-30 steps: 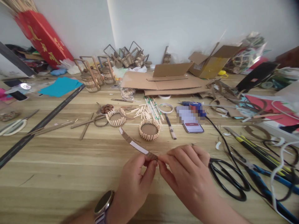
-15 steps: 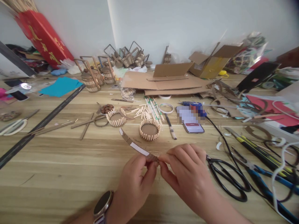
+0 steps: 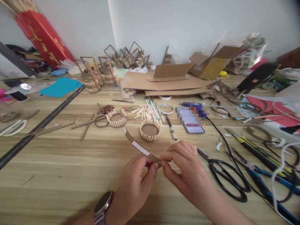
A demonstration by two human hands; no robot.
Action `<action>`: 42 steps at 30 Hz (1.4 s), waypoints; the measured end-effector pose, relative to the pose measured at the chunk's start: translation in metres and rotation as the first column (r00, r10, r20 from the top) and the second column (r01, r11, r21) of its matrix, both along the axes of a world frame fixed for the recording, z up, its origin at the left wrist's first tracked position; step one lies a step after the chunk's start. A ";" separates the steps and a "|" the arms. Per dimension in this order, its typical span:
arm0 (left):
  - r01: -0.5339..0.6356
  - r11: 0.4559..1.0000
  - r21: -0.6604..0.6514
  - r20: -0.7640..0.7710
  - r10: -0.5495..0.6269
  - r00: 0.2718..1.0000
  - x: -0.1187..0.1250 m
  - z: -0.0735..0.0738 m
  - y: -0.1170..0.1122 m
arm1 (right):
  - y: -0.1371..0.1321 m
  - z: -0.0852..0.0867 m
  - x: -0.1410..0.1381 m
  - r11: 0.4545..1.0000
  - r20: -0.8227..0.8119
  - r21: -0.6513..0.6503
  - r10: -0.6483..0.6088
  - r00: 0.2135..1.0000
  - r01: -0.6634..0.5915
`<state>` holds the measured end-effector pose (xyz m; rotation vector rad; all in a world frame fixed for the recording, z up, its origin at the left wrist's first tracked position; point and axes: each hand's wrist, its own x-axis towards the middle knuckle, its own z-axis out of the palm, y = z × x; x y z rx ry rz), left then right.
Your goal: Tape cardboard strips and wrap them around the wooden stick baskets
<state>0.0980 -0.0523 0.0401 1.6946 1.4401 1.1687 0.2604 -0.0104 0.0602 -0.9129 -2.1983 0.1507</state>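
Observation:
A curved brown cardboard strip (image 3: 131, 139) with white patches on its face rises to the upper left from my fingers. My left hand (image 3: 138, 179) is closed, pinching the strip near its lower end between thumb and forefinger. At that same end my right hand (image 3: 185, 172) is pinched shut, its fingertips meeting the strip beside the left thumb. Beyond the hands sits a round cardboard base ringed with short wooden sticks (image 3: 150, 137). A second stick-ringed base (image 3: 116, 123) lies to its left. The tip of the strip between my fingers is hidden.
Black scissors (image 3: 228, 175) lie right of my right hand, beside blue-handled pliers (image 3: 260, 181) and a yellow-black cutter (image 3: 264, 154). A blue glue gun (image 3: 193, 106) overlaps a phone (image 3: 191, 125). Loose sticks (image 3: 142, 111) and flat cardboard (image 3: 168, 82) lie farther back. Small finished baskets (image 3: 91, 82) stand back left.
The strip has tilted slightly, its far end shifting right and a little upward. My right hand has drawn in its fingers, uncovering more of the scissors' blades.

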 end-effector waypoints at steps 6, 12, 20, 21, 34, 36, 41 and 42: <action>-0.045 0.998 -0.035 0.017 0.046 0.999 0.000 -0.002 0.001 | -0.004 0.000 -0.004 0.996 0.005 0.086 -0.027 1.000 0.027; -0.068 0.997 -0.032 -0.002 0.068 0.998 0.001 -0.003 0.000 | -0.008 -0.001 -0.006 0.970 0.105 0.216 -0.138 0.985 0.112; 0.007 0.995 -0.104 0.134 0.007 0.991 0.002 -0.004 0.002 | -0.010 -0.004 -0.008 0.977 0.027 0.149 -0.159 0.987 0.153; 0.018 0.992 -0.124 0.170 0.003 0.985 0.002 -0.005 0.002 | -0.009 -0.005 -0.008 0.981 0.006 0.126 -0.148 0.989 0.146; -0.026 0.998 -0.066 0.143 0.035 0.989 0.001 -0.007 0.002 | -0.007 -0.009 -0.009 0.982 -0.037 0.145 -0.120 0.992 0.124; -0.045 0.999 -0.028 0.089 0.047 0.995 0.000 -0.007 0.001 | -0.007 -0.009 -0.009 0.977 -0.015 0.167 -0.133 0.991 0.133; -0.072 0.997 0.033 -0.025 0.073 0.997 -0.001 -0.006 0.001 | -0.008 -0.009 -0.008 0.971 0.013 0.195 -0.145 0.989 0.140; -0.067 0.997 0.038 -0.036 0.069 0.997 -0.001 -0.006 0.001 | -0.009 -0.009 -0.008 0.972 0.016 0.189 -0.142 0.990 0.137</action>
